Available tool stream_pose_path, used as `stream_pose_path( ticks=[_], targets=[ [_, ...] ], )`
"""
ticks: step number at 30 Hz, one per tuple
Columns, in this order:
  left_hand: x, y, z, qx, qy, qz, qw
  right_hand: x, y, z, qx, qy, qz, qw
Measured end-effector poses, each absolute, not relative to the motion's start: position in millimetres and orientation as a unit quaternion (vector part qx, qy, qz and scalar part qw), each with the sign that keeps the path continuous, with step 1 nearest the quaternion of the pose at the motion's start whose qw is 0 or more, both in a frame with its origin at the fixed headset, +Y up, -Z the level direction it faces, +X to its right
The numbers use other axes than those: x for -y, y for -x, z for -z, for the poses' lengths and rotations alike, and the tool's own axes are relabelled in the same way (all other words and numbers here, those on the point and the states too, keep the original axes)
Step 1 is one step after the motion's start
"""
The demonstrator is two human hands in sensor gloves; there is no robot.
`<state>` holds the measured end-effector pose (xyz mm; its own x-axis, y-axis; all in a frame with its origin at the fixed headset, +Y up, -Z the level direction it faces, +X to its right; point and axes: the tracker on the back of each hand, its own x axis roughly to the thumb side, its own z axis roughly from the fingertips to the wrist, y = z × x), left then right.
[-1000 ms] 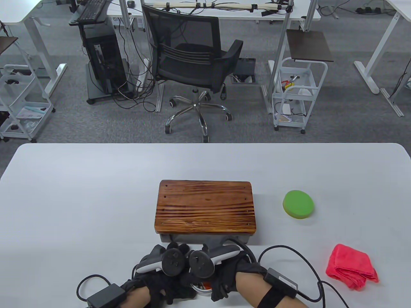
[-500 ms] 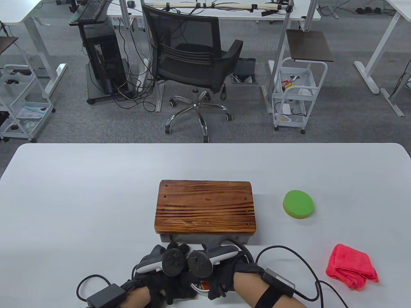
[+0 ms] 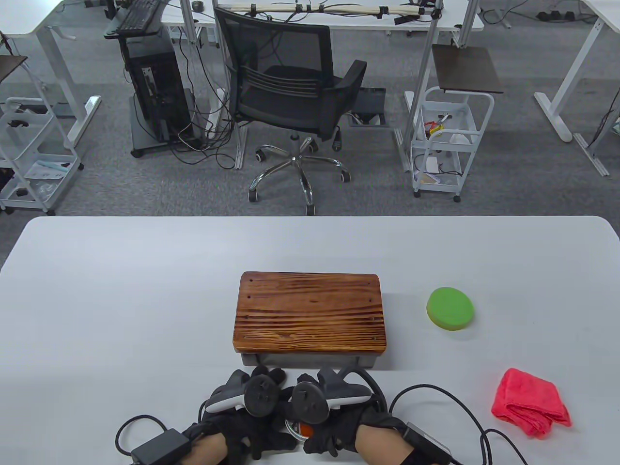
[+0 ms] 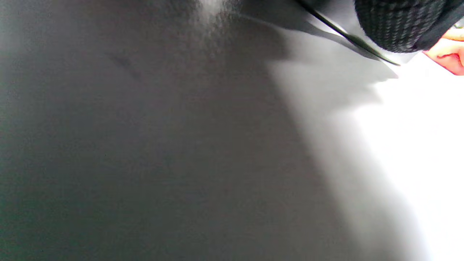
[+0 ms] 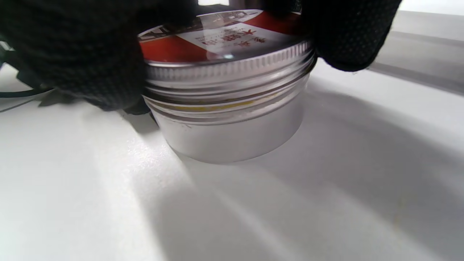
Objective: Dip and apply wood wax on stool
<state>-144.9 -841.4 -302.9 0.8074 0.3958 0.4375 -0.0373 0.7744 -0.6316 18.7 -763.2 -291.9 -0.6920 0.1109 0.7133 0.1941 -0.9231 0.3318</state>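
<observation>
At the bottom centre of the table view, the left hand (image 3: 237,411) sits against the wax tin (image 5: 228,90), its grip hidden, so how it is closed cannot be told. Beside it, the right hand (image 3: 334,416) grips the tin's red-labelled lid (image 5: 224,40) from above. The stool (image 3: 310,312) stands just above them, the green sponge (image 3: 449,308) and red cloth (image 3: 530,403) at right. If the base is not steadied, the tin could spin or skid on the worktop (image 3: 121,300) without the lid loosening.

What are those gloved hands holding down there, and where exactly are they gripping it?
The right hand grips a round metal wax tin by its screw-on lid's rim. The left hand is beside it; its hold cannot be told.
</observation>
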Motion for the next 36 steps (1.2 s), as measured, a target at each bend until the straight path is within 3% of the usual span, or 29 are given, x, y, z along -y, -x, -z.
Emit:
stream_pose_path(
  ticks=[14,20,24,36],
  targets=[
    [841,146,303,0.284,0.316,-0.125,0.897,764,-15,277,0.172,0.257,0.951,0.023],
    [841,146,303,0.284,0.316,-0.125,0.897,747,-22,291,0.246,0.330,0.911,-0.003],
    [841,146,303,0.282,0.317,-0.126,0.897,743,-16,297,0.259,0.418,0.868,0.067],
    [841,146,303,0.282,0.318,-0.128,0.896,750,-2,305,0.272,0.432,0.854,0.107]
  ],
)
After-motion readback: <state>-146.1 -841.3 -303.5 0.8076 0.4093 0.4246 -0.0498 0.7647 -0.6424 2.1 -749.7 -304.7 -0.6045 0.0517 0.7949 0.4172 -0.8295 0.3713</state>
